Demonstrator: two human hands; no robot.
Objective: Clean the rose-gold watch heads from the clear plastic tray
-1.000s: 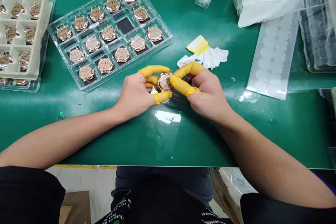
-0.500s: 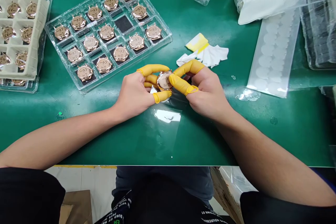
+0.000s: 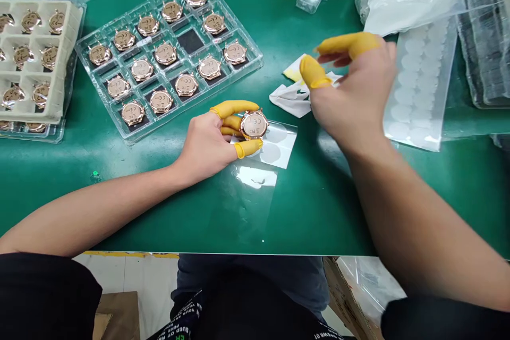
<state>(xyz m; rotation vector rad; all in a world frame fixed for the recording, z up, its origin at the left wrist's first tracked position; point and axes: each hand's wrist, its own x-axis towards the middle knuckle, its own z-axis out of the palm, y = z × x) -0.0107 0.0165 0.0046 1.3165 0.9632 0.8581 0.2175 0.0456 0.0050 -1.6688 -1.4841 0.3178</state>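
The left hand (image 3: 205, 143) pinches a rose-gold watch case (image 3: 254, 125) in a narrow grip, with the thumb along the near edge and the index and middle fingers along the far side. Those fingers wear yellow finger cots (image 3: 233, 109). The case lies just past the fingertips with its marked back facing up, and a clear sheet (image 3: 277, 143) with round white stickers sits under the fingers and the case. The right hand (image 3: 350, 85) is raised well apart from them, its thumb and index finger wide open, also in cots, and it holds nothing that shows. Just below those fingertips lie white wipes (image 3: 290, 101) with a yellow piece among them, and a long sticker strip (image 3: 414, 85) lies just beyond the hand. Above the left fingers, near them, a clear tray (image 3: 255, 58) holds rows of watch cases, and one cell shows only a dark pad. Farther left, a beige tray (image 3: 66, 48) holds more cases. A plastic film (image 3: 251, 207) lies on the green bench (image 3: 319, 212) just below the left thumb.
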